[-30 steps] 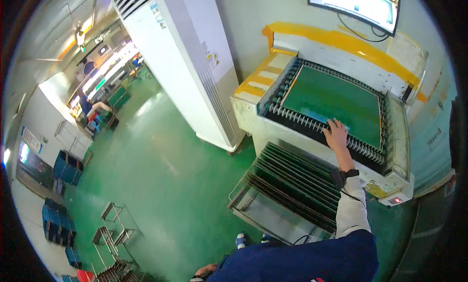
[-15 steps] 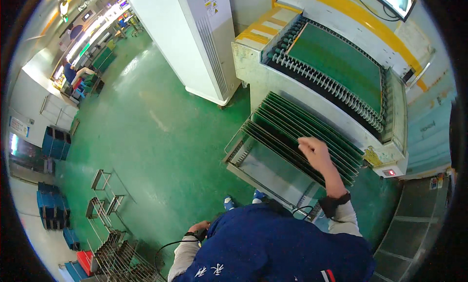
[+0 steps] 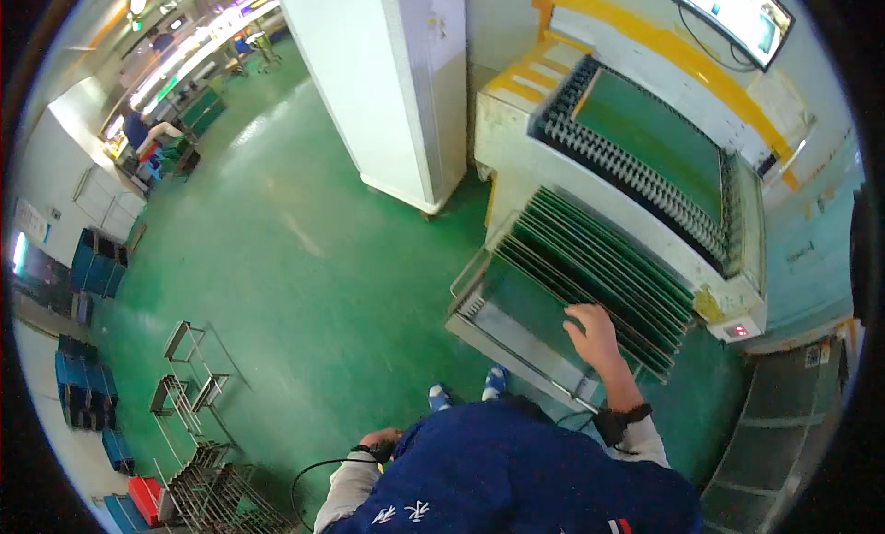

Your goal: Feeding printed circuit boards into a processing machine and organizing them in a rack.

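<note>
My right hand (image 3: 595, 338) is over the front of a metal rack (image 3: 458, 324), its fingers curled at the upper edge of the front green board (image 3: 524, 290). A slight space shows between thumb and forefinger; the actual contact is hard to make out. Behind that board, several thin green boards (image 3: 604, 257) stand on edge in slanted rows, with a wider dark gap among them. Down at my left side, my left hand (image 3: 380, 438) rests against the blue garment, with its fingers mostly hidden.
Beyond the rack stands a roller machine (image 3: 516, 119) with a large green panel (image 3: 650, 133) lying on its rollers. A tall white cabinet (image 3: 369, 91) rises to its left. Empty metal racks (image 3: 198, 377) stand at left on the green floor (image 3: 277, 257). A person (image 3: 143, 133) sits far left.
My right hand has come back toward me from above the boards. A green board face now shows at the front of the rack. The whole view has shifted slightly.
</note>
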{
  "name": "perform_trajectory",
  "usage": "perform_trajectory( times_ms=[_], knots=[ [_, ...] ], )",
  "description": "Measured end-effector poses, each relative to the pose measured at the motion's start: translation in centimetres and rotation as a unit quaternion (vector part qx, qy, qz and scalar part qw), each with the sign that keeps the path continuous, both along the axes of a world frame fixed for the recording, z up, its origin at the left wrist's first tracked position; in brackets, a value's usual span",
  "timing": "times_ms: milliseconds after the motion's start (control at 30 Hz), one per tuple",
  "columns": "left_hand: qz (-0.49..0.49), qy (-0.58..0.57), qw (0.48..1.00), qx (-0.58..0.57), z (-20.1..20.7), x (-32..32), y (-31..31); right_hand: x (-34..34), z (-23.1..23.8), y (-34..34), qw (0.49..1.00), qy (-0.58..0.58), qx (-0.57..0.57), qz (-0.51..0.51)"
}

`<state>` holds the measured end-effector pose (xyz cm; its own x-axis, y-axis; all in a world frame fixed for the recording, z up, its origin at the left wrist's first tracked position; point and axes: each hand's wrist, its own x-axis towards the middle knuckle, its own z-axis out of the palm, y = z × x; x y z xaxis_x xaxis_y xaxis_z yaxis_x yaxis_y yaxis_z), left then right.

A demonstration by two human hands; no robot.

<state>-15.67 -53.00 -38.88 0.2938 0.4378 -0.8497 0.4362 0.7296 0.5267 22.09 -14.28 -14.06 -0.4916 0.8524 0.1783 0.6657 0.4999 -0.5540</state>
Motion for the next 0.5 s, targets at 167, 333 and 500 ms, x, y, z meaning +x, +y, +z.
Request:
perform_trajectory(
  times_ms=[167,333,500],
  knots=[
    [-0.006,-0.009,0.999,-0.041,-1.0,-1.2,-2.0,-0.7,-0.7,-1.7,0.999,-0.014,0.031,-0.013],
    [0.090,-0.005,0.989,0.121,4.2,-1.5,-2.2,-1.6,-1.3,-2.6,0.997,0.004,0.019,-0.076],
    [0.134,-0.076,0.977,0.146,1.8,-2.5,-5.4,-2.2,-2.5,-2.4,0.997,-0.006,0.023,-0.074]
  ],
)
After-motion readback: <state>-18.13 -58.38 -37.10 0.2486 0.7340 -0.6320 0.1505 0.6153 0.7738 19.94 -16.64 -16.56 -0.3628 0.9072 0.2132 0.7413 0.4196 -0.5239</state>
